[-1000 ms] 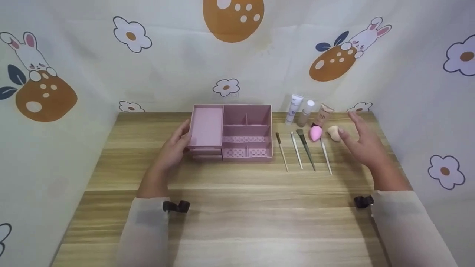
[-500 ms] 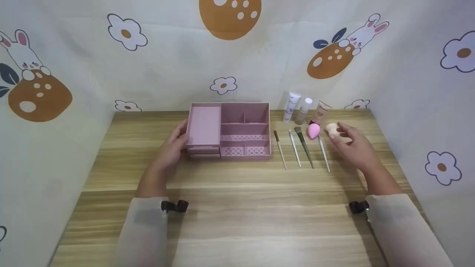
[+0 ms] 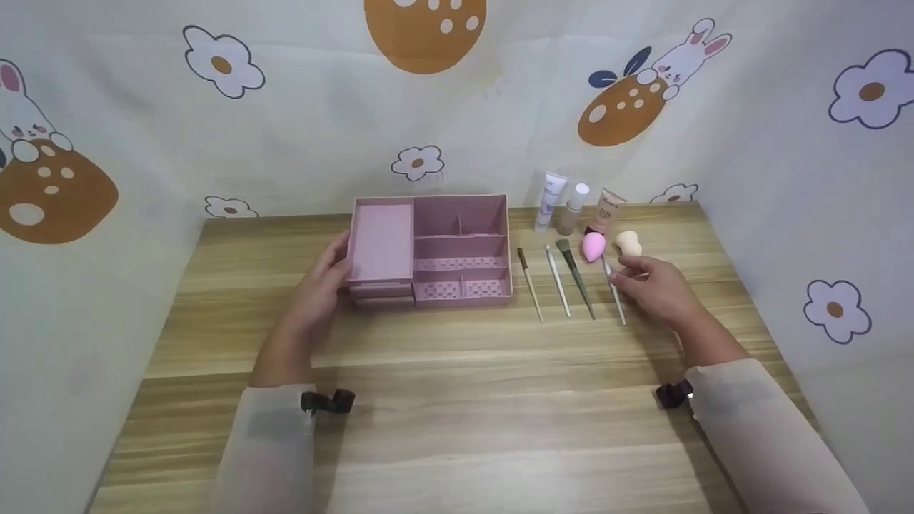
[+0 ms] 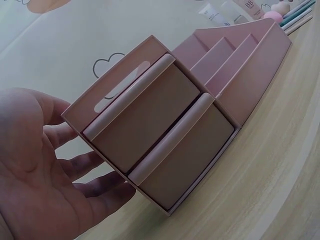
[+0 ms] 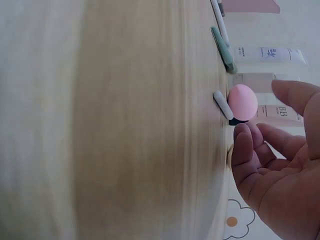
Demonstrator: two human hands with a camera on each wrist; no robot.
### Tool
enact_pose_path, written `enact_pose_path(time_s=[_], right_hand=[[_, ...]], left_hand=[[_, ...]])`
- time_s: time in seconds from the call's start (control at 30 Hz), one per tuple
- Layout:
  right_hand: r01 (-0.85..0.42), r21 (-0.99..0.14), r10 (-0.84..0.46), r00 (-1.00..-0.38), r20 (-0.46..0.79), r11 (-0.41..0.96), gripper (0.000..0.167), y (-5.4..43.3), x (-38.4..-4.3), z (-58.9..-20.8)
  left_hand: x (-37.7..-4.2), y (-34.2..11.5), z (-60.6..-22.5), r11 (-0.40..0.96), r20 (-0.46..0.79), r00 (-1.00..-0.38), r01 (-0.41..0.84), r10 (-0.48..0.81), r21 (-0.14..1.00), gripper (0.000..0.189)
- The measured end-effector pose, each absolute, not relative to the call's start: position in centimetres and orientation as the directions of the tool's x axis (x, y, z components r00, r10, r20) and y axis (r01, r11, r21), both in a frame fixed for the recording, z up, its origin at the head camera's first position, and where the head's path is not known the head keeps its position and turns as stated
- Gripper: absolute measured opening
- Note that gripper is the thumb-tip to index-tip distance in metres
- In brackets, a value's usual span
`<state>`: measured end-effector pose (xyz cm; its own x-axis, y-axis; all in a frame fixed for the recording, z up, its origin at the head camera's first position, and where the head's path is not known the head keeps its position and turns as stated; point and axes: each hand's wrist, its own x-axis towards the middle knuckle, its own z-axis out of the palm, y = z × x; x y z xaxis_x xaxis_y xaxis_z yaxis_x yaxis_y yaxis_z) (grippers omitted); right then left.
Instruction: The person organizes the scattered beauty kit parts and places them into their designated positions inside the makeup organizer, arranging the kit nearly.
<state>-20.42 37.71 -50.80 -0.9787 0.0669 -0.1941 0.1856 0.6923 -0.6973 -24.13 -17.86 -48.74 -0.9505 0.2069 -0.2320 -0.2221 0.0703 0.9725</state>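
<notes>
A pink desktop organizer stands near the back of the table. My left hand touches its left side with loosely bent fingers, beside two drawers visible in the left wrist view. My right hand hovers at the handle of the rightmost makeup brush, thumb and fingers apart with nothing held between them. Just behind it sit a beige makeup sponge and a pink egg-shaped makeup sponge. In the right wrist view, my fingers partly hide the beige sponge.
A brown-tipped brush, a white brush and a green brush lie right of the organizer. Behind them stand a white tube, a white-capped bottle and a BB tube, close to the patterned cloth backdrop.
My right hand has come left and nearer, from beside the beige sponge to over the rightmost brush, its fingers drawing closer together. My left hand stays against the organizer. The head view has shifted slightly.
</notes>
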Motion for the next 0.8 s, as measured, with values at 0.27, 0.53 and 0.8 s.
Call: enact_pose_path(time_s=[0.27, 0.53, 0.8], right_hand=[[0.223, -0.618, 0.087, -0.966, -0.243, 0.754, 0.056, 37.3, -20.9, -51.0], [0.217, -0.548, 0.089, -0.964, -0.251, 0.808, 0.056, 37.2, -21.4, -51.0], [0.242, -0.542, 0.107, -0.957, -0.270, 0.804, 0.049, 36.5, -21.7, -50.4]], left_hand=[[-24.1, -17.8, -48.7, 0.056, -0.230, -0.948, -0.223, 0.218, 0.973, 0.058], [-24.1, -17.8, -48.7, 0.074, -0.219, -0.952, -0.208, 0.214, 0.975, 0.057], [-24.1, -17.8, -48.7, 0.079, -0.226, -0.950, -0.214, 0.215, 0.974, 0.057]])
